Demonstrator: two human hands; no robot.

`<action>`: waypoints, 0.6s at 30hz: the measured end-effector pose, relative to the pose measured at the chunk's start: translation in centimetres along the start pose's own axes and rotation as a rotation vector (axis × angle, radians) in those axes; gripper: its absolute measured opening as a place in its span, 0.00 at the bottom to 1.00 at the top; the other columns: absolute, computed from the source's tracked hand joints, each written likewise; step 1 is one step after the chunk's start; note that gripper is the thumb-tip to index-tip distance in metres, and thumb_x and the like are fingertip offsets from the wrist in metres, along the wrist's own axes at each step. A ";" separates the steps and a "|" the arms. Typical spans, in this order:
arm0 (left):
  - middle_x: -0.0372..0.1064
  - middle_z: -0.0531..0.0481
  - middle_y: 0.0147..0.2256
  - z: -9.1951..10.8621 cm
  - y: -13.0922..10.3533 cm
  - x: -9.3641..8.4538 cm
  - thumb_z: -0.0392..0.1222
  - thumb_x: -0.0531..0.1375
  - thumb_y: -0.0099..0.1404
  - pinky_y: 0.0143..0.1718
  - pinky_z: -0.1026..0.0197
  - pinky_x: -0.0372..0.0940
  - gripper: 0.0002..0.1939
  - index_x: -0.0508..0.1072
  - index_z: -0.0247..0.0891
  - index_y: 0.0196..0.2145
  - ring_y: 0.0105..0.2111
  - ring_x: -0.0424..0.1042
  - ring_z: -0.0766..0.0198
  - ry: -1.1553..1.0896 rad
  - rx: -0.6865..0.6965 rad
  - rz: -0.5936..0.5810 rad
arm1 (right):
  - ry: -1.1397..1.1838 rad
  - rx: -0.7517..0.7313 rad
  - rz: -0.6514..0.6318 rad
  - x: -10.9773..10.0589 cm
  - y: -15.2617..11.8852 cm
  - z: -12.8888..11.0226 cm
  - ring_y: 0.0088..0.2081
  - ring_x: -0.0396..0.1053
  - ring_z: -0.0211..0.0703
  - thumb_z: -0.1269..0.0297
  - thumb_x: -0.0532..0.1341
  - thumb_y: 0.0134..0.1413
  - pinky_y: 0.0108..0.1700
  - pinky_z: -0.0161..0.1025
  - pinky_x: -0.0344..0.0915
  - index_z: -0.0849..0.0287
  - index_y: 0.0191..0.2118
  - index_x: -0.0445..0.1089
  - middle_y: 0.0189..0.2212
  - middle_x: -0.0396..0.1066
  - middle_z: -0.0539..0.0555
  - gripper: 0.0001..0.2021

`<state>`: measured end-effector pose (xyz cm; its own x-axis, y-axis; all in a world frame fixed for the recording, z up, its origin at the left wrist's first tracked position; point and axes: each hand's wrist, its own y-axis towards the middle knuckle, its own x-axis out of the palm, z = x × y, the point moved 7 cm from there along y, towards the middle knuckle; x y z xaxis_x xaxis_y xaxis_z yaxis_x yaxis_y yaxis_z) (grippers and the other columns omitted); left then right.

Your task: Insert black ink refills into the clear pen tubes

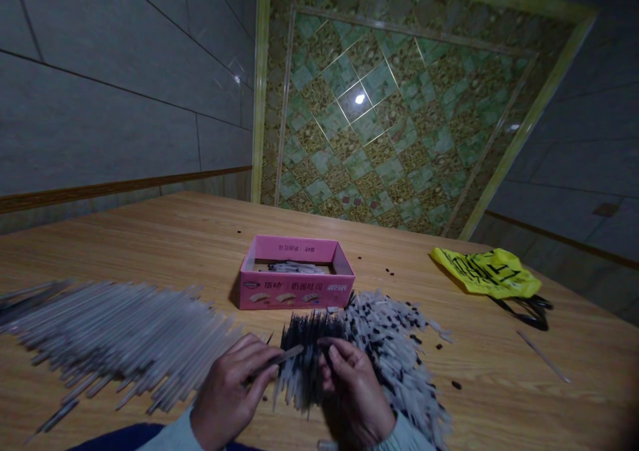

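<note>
Head camera shows your left hand (232, 384) closed around a slim greyish piece (289, 354), its free end pointing toward your right hand (357, 384). That right hand pinches a small dark piece (326, 342) between thumb and index finger; its full shape is too blurred to tell. The 2 pieces are near each other but apart, above the dark-tipped bundle (302, 364). Keep your left grip close to the free end so it doesn't flex, and line up both pieces before bringing them together. Lift your fingertips clear of the bundle, since its upright tips could snag. Keep your right wrist off the loose heap (399, 344) beside it, and your left off the long tubes (124, 338). The pink box (294, 295) sits just beyond.
</note>
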<state>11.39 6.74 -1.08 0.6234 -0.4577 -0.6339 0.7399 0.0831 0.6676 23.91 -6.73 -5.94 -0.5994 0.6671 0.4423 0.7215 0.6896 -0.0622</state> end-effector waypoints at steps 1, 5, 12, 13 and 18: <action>0.74 0.47 0.34 0.0 0.0 0.0 0.31 0.57 0.61 0.37 0.58 0.67 0.14 0.73 0.41 0.44 0.35 0.70 0.60 0.000 0.001 -0.007 | 0.085 0.028 -0.011 0.4 -0.3 0.5 0.21 0.62 0.29 0.58 0.70 0.43 0.23 0.27 0.60 0.65 0.38 0.72 0.24 0.69 0.50 0.18; 0.74 0.47 0.34 0.3 0.1 0.3 0.30 0.56 0.61 0.36 0.59 0.66 0.15 0.72 0.41 0.45 0.35 0.70 0.61 -0.021 0.015 -0.052 | 0.216 0.066 -0.036 1.1 -0.9 1.1 0.23 0.66 0.29 0.61 0.71 0.43 0.27 0.28 0.66 0.65 0.38 0.72 0.25 0.72 0.52 0.17; 0.73 0.48 0.32 0.5 -0.1 1.0 0.30 0.56 0.61 0.33 0.59 0.64 0.16 0.70 0.41 0.47 0.34 0.68 0.61 -0.075 0.043 -0.117 | 0.242 0.078 -0.026 0.2 -0.8 1.7 0.22 0.67 0.32 0.59 0.71 0.42 0.22 0.29 0.67 0.64 0.36 0.70 0.24 0.72 0.52 0.17; 0.72 0.48 0.32 0.5 -0.1 1.1 0.30 0.56 0.62 0.33 0.59 0.64 0.16 0.70 0.41 0.46 0.33 0.68 0.61 -0.076 0.044 -0.123 | 0.244 0.082 -0.009 0.1 -0.8 1.8 0.21 0.66 0.31 0.58 0.71 0.41 0.22 0.29 0.67 0.63 0.35 0.70 0.24 0.71 0.51 0.17; 0.72 0.48 0.31 0.7 -0.1 1.2 0.30 0.55 0.62 0.32 0.59 0.63 0.15 0.70 0.40 0.45 0.33 0.67 0.61 -0.080 0.053 -0.138 | 0.275 0.115 0.062 -0.1 -1.0 2.0 0.22 0.66 0.30 0.60 0.74 0.34 0.24 0.28 0.66 0.63 0.35 0.71 0.23 0.70 0.49 0.20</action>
<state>11.89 5.54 -1.68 0.4934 -0.5307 -0.6891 0.8012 -0.0310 0.5975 22.57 -6.90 -7.67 -0.4280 0.6180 0.6595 0.7001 0.6881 -0.1906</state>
